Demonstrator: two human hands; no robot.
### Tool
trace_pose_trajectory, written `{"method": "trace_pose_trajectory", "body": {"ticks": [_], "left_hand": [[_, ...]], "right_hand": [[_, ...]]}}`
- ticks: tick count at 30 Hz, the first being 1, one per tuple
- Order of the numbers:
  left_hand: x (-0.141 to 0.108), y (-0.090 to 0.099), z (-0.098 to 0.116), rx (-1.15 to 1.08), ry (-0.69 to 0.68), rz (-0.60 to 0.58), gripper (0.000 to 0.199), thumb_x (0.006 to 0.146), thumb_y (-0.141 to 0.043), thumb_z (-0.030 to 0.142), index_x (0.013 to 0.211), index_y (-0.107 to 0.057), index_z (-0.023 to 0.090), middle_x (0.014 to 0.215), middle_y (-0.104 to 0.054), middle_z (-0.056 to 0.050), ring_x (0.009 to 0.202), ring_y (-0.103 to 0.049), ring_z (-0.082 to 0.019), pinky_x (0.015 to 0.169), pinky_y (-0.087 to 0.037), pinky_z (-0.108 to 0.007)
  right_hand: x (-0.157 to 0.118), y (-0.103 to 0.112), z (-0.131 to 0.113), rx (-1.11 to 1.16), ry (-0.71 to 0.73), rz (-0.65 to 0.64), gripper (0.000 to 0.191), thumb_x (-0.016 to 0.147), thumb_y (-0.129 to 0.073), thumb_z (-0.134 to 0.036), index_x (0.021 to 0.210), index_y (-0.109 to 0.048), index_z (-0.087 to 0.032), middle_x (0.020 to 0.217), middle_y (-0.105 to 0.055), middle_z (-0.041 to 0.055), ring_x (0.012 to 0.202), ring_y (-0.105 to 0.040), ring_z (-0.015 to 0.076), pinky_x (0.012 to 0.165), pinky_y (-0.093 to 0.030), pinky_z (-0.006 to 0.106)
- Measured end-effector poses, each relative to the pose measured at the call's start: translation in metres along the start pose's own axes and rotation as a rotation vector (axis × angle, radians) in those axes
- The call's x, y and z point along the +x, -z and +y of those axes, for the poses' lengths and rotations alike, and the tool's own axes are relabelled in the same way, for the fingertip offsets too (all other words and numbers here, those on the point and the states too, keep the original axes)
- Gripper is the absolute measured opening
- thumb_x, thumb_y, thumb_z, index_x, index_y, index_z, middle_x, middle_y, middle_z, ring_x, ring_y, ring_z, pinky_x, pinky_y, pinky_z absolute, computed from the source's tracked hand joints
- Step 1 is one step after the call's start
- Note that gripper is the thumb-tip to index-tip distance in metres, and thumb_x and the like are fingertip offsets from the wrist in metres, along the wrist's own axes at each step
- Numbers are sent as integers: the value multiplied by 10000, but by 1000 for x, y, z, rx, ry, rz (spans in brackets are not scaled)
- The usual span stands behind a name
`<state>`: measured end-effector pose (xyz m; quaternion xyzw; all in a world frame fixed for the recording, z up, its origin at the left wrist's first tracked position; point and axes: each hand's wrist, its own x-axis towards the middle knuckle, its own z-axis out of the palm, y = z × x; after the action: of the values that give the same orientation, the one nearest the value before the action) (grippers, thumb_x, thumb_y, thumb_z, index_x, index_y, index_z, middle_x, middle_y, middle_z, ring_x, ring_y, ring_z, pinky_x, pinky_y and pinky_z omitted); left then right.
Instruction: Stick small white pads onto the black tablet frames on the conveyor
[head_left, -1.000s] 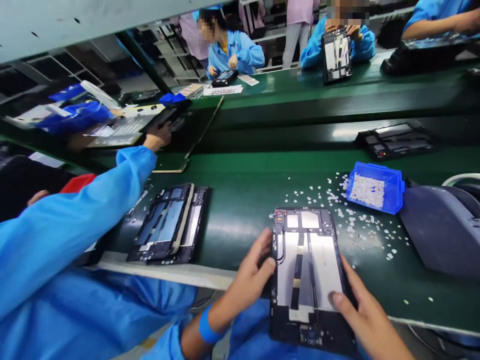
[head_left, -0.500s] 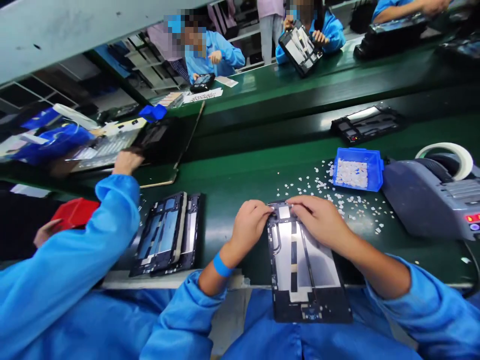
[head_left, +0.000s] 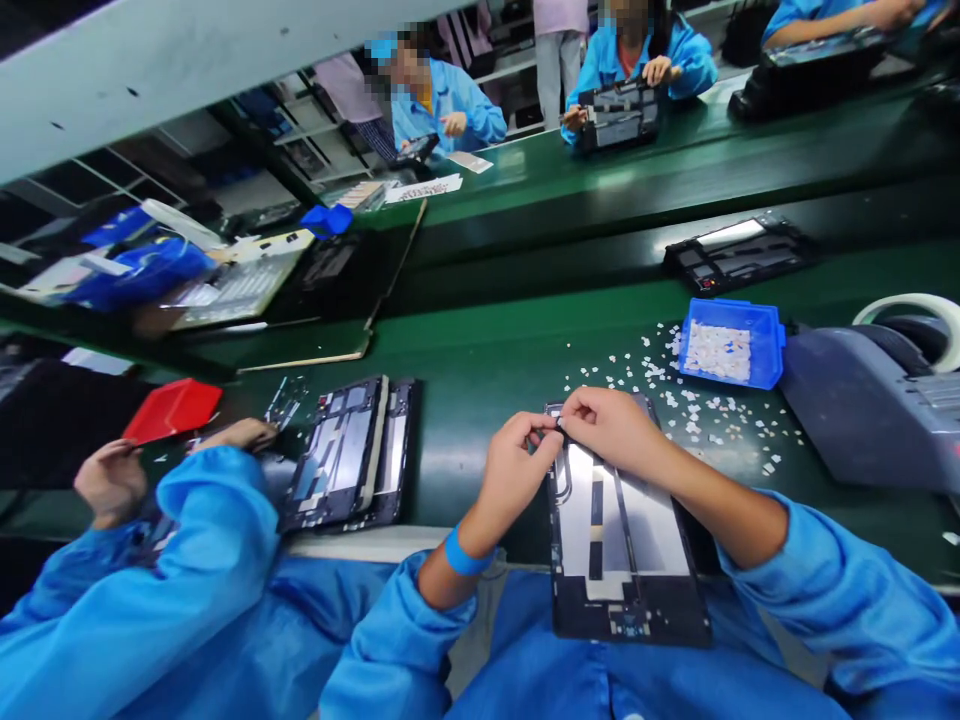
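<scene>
Both the left hand (head_left: pixel 516 470) and the right hand (head_left: pixel 616 428) at the upper left of an opened tablet (head_left: pixel 649 530), with bent fingers close together and tips meeting near the corner; impossible to tell whether gripping anything small. Tablet with inner parts facing up, top part over the green worktop (head_left: pixel 465 430), lower end past the near edge, above the lap. On the left wrist, a blue band (head_left: pixel 465 554). Beyond the tablet and to its right, scattered white bits (head_left: pixel 694 412) beside a blue tray (head_left: pixel 768 350) full of similar bits. Farther right, a grey machine (head_left: pixel 855 410) with a white ring (head_left: pixel 896 302) on top. To the left, stacked opened devices (head_left: pixel 330 470), near a co-worker's hand (head_left: pixel 251 434) and a red tray (head_left: pixel 176 405). Farther back, another opened device (head_left: pixel 739 255).
</scene>
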<state>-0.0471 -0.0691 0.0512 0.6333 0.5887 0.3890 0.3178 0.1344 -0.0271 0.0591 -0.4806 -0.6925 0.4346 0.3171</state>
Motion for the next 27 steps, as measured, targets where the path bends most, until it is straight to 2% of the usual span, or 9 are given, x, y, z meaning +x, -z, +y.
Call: {"method": "trace_pose_trajectory", "body": {"ticks": [3, 5, 9, 14, 17, 20, 22, 24, 27], "left_hand": [[2, -3, 2, 1, 77, 27, 122, 884, -645, 231, 882, -762, 194, 802, -733, -13, 708, -626, -150, 663, -473, -265], [2, -5, 2, 17, 66, 47, 114, 882, -649, 212, 871, -762, 197, 801, -740, -12, 709, -637, -154, 662, -472, -269], [-4, -5, 2, 160, -142, 82, 115, 911, -647, 167, 866, -747, 200, 829, -746, -22, 771, -664, -170, 725, -483, -291], [-14, 1, 5, 474, -468, 85, 160, 1010, -596, 224, 926, -728, 193, 867, -752, -63, 809, -645, -215, 753, -447, -358], [-17, 2, 8, 568, -520, 91, 170, 1013, -586, 225, 907, -718, 205, 842, -747, -61, 783, -623, -221, 722, -410, -372], [-14, 1, 11, 501, -456, 57, 155, 989, -597, 216, 883, -709, 218, 848, -737, -54, 806, -632, -215, 748, -430, -365], [-10, 0, 11, 347, -345, 27, 133, 960, -596, 192, 885, -704, 217, 893, -734, -51, 859, -650, -209, 785, -464, -349], [-4, 0, 9, 129, -176, -10, 119, 920, -582, 174, 870, -684, 209, 897, -719, -41, 849, -653, -190, 768, -487, -319], [4, -1, 3, -152, 80, -85, 85, 870, -582, 200, 801, -631, 197, 806, -681, -14, 732, -615, -154, 665, -467, -268]], "right_hand": [[-6, -7, 2, -184, 146, 120, 83, 893, -638, -152, 879, -697, -209, 851, -724, 16, 768, -646, 159, 693, -459, 268], [-12, -11, 5, -360, 280, 178, 135, 966, -582, -180, 906, -702, -201, 918, -734, 60, 853, -665, 192, 768, -483, 302], [-21, -10, 10, -520, 435, 179, 243, 1051, -502, -235, 992, -732, -184, 995, -764, 102, 956, -691, 230, 889, -501, 355], [-21, -1, 10, -509, 455, 99, 224, 1046, -541, -261, 985, -749, -204, 998, -780, 86, 940, -702, 231, 897, -509, 365], [-23, -5, 4, -546, 440, 110, 263, 1032, -502, -229, 934, -746, -206, 944, -770, 80, 894, -686, 221, 864, -491, 345], [-24, -6, -2, -606, 379, 152, 269, 979, -494, -186, 821, -710, -209, 806, -713, 59, 791, -639, 200, 776, -457, 315], [-25, 11, -2, -639, 309, 202, 243, 948, -505, -181, 786, -683, -206, 782, -684, 56, 776, -621, 197, 739, -430, 307], [-26, 45, 6, -694, 160, 296, 207, 936, -521, -205, 802, -678, -197, 813, -686, 72, 784, -619, 206, 714, -408, 308], [-29, 112, 30, -901, -233, 456, 216, 948, -543, -283, 851, -700, -171, 838, -693, 125, 746, -611, 233, 666, -368, 327]]}}
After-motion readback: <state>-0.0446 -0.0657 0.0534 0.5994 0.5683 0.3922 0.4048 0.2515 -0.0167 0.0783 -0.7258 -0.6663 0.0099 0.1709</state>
